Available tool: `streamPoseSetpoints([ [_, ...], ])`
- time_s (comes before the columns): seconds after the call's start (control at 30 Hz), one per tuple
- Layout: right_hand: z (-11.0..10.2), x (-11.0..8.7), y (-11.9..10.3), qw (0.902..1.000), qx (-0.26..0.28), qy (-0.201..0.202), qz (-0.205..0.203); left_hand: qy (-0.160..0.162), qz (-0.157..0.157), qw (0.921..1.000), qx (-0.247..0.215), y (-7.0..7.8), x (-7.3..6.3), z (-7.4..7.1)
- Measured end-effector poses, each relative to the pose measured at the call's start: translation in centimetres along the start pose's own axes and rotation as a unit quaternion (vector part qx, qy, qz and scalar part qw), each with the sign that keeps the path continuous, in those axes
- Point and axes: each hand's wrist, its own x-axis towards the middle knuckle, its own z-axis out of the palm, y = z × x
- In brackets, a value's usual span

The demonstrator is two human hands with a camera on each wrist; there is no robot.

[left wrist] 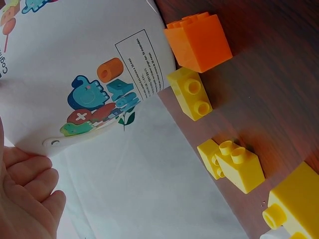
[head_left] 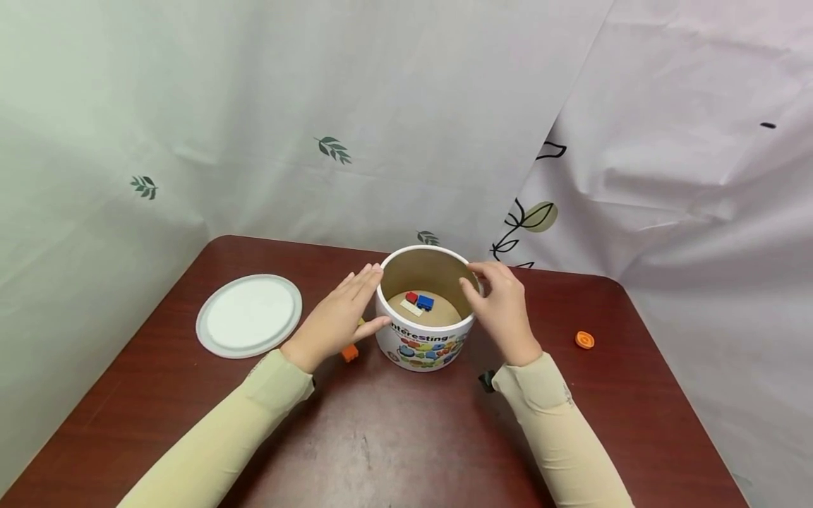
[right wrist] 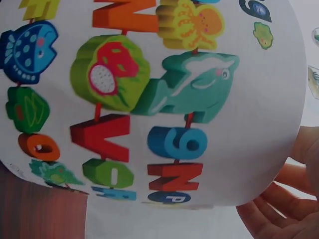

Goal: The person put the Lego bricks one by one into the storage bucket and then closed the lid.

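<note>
A round white bucket [head_left: 424, 346] with printed toy pictures stands upright on the table. Inside it lie a red block [head_left: 411, 297], a blue block [head_left: 425, 303] and a flat cream piece [head_left: 411, 308]. My left hand [head_left: 343, 317] lies along the bucket's left side, fingers extended to the rim and thumb spread towards the front. At the right rim, my right hand [head_left: 506, 310] has thumb and index finger parted and gently bent, close to the edge. The right wrist view shows fingers [right wrist: 279, 209] at the bucket's outer wall.
Left of the bucket are an orange block [left wrist: 202, 45] and several yellow blocks [left wrist: 241, 167]. A round white lid [head_left: 249, 314] lies further left. An orange piece [head_left: 584, 340] sits at the right; a dark green piece [head_left: 487, 381] is near my right sleeve. Curtains hang behind the table.
</note>
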Motion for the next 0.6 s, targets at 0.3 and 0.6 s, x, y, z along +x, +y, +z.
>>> streamPoseSetpoints([
  [0.3,-1.2,-0.7,1.4,0.9994,0.01,0.017,-0.03,-0.002,-0.002,1.0,0.002,-0.3,0.0,0.2],
  [0.6,-3.5,-2.5,5.0,0.9984,-0.007,0.042,0.037,-0.002,0.003,1.0,0.009,-0.2,0.1,0.1],
])
